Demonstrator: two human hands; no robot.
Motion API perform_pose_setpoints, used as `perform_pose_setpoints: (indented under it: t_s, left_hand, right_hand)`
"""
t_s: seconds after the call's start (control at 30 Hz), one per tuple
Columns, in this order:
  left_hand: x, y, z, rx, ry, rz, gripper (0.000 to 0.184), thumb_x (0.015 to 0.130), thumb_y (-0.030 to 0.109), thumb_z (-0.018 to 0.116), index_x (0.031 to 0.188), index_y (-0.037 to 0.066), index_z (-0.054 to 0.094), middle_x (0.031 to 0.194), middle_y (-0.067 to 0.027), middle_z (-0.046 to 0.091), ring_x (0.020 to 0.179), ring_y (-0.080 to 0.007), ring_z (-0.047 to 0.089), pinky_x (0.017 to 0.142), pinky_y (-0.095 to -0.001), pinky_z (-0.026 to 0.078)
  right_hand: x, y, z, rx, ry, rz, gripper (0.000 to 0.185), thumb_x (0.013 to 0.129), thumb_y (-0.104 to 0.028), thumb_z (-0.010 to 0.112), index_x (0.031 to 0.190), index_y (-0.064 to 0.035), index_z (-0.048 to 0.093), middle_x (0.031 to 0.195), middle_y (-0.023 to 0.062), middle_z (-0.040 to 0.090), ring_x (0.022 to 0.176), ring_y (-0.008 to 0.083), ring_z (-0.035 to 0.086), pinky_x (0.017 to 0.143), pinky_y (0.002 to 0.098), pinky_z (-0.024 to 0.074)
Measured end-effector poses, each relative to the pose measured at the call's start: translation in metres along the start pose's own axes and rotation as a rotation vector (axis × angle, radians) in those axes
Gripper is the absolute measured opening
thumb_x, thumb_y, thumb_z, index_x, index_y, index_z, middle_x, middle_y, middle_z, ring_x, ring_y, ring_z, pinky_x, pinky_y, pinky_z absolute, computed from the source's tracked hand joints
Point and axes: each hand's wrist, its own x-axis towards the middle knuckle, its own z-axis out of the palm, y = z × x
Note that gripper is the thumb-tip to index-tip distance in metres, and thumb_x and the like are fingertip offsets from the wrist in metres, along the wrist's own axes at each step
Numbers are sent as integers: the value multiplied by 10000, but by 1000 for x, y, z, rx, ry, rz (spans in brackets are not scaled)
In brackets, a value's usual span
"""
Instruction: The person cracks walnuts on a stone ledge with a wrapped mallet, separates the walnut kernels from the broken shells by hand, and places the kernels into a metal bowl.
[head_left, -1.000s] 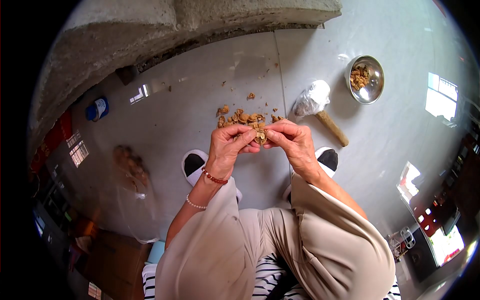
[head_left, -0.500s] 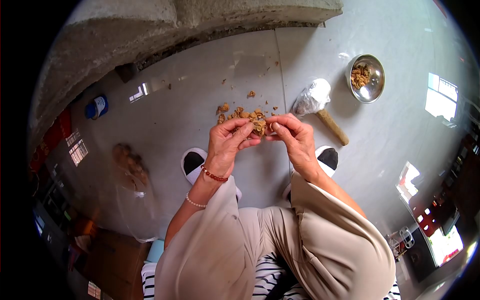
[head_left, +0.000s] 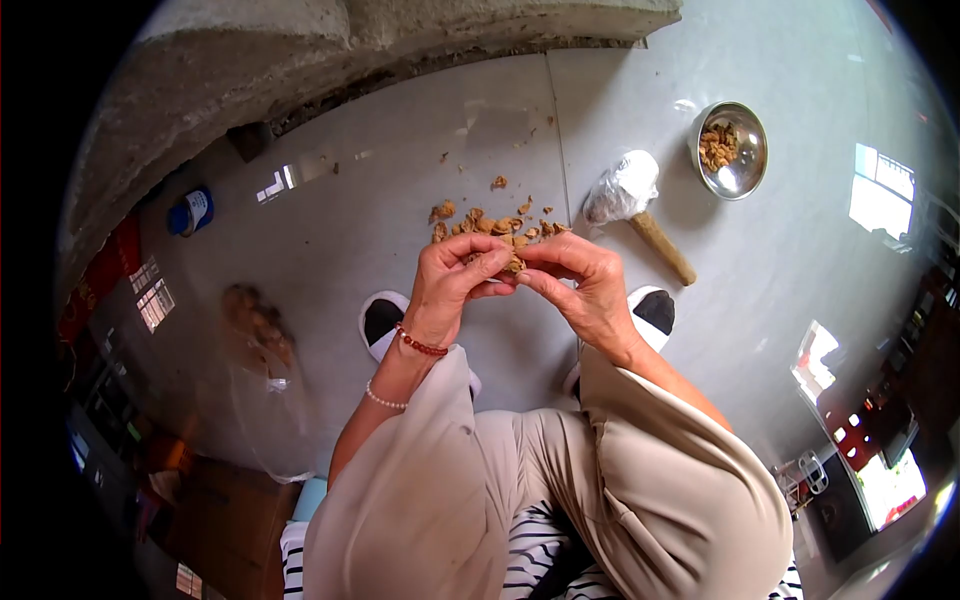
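A cracked walnut (head_left: 514, 265) is held between both hands above the floor. My left hand (head_left: 452, 278) is closed round it, thumb on top. On its other side my right hand (head_left: 585, 282) pinches at the walnut with thumb and forefinger; part of the nut is hidden by the fingers. Just beyond the fingertips lie broken walnut shells (head_left: 487, 224) in a loose pile. A hammer (head_left: 660, 245) with a wooden handle lies to the right, its head wrapped in clear plastic. Farther right, a steel bowl (head_left: 750, 180) holds walnut kernels (head_left: 717, 146).
A rough stone block (head_left: 390, 45) borders the floor (head_left: 350, 235) at the top. To the left are a blue can (head_left: 192, 212) and a clear plastic bag (head_left: 262, 340) with brown walnuts inside. My slippered feet (head_left: 383, 318) flank the work spot.
My right hand's fingers have come in closer to the walnut and now grip it. More shell pieces lie to the right of the pile.
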Motion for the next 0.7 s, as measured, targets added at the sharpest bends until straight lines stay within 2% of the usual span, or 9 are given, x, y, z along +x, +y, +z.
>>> perform_pose_setpoints:
  t_s: [0.13, 0.33, 0.63, 0.7]
  left_hand:
    - [0, -2, 1, -21, 23, -4, 194, 877, 130, 604, 985, -27, 639, 856, -95, 661, 716, -135, 653, 633, -226, 562]
    - [-1, -5, 8, 62, 79, 81, 197, 900, 125, 570, 978, -41, 641, 848, -102, 662, 700, -139, 654, 611, -226, 563]
    - [2, -8, 9, 82, 121, 87, 233, 927, 189, 540, 970, -29, 613, 830, -89, 649, 681, -115, 638, 616, -209, 551]
    - [2, -7, 8, 53, 109, 81, 227, 929, 189, 537, 971, -22, 609, 841, -85, 647, 690, -109, 633, 623, -207, 547]
  right_hand:
    - [1, -4, -4, -61, -33, -12, 191, 759, -18, 689, 949, 3, 683, 798, 101, 636, 689, 155, 626, 631, 255, 515]
    - [0, 6, -3, 84, -22, 112, 170, 784, -24, 666, 947, 19, 684, 771, 99, 626, 675, 139, 612, 581, 251, 481]
    - [0, 11, -3, 277, -6, 189, 174, 826, -23, 630, 984, 39, 664, 855, 94, 635, 730, 137, 619, 656, 244, 514]
    - [0, 10, -3, 412, 3, 260, 186, 837, -29, 622, 1005, 48, 647, 888, 100, 641, 758, 145, 628, 686, 255, 530]
